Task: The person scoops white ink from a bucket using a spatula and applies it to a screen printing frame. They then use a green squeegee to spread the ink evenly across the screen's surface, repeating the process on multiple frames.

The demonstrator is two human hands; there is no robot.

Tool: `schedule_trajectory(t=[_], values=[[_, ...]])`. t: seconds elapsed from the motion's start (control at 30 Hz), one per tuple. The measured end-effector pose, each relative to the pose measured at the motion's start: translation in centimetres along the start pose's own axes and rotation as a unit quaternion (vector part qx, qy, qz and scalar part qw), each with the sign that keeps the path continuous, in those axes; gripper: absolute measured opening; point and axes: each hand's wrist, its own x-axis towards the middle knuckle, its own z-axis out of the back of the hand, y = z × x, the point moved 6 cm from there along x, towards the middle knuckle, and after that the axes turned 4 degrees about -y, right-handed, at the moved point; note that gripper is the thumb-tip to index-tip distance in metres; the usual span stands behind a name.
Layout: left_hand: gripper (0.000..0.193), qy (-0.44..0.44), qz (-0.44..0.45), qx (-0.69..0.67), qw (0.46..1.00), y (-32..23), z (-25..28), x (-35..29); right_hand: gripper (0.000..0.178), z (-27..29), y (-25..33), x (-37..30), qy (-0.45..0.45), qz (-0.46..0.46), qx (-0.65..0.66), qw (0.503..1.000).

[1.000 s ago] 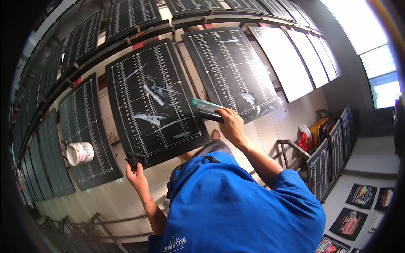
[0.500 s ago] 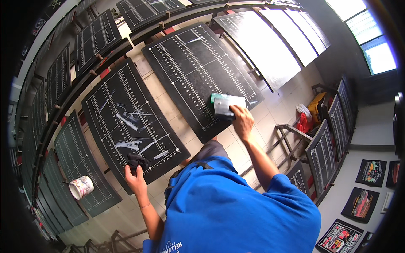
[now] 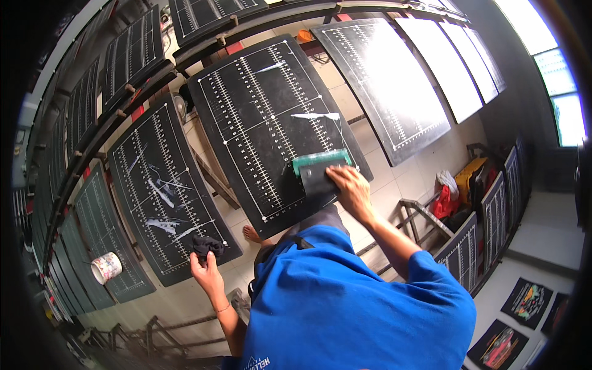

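A: Where the middle black board (image 3: 271, 123) lies, there's a green squeegee (image 3: 322, 170) on its near right part, w/ white paint streaks just far of it.

B: Who holds it?

A: The right hand (image 3: 350, 190). Fingers are bent over the dark blade end and press on it.

B: And the other hand?

A: The left hand (image 3: 206, 274) is at the near corner of the left black board (image 3: 163, 191). Fingers are curled round a dark rag (image 3: 206, 246), pinching it.

B: What else is near?

A: A paint cup (image 3: 106, 267) sits on a board further left. More black boards run along the rail, far and right. Person wears a blue shirt (image 3: 351, 302). A red bag (image 3: 445, 201) lies on the floor, right side.
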Motion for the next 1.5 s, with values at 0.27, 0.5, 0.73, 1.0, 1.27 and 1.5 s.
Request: schedule_trajectory(t=[0.27,0.5,0.73,1.0,1.27,1.5], values=[[0.008,-0.112,0.053,0.044,0.991,-0.3,-2.7,-7.1,0.048,0.2,-4.8,11.9,-0.018,0.132,0.032,0.991],[0.010,-0.146,0.093,0.070,0.982,-0.5,-1.6,-10.3,0.042,-5.4,-6.7,31.1,-0.063,0.198,0.046,0.977],[0.017,-0.170,0.173,0.119,0.963,9.2,2.0,-16.5,0.045,-7.7,-5.0,34.7,-0.072,0.158,0.042,0.984],[0.031,-0.190,0.366,0.151,0.899,25.1,5.1,-33.4,0.039,-4.5,-1.5,23.7,0.001,0.219,0.065,0.974],[0.016,-0.147,0.347,0.169,0.911,22.3,5.6,-26.6,0.029,-7.0,-5.3,42.5,-0.048,0.235,-0.012,0.971],[0.017,-0.128,0.291,0.174,0.932,19.5,4.4,-21.4,0.033,-6.9,-5.8,41.7,0.030,0.221,-0.008,0.975]])
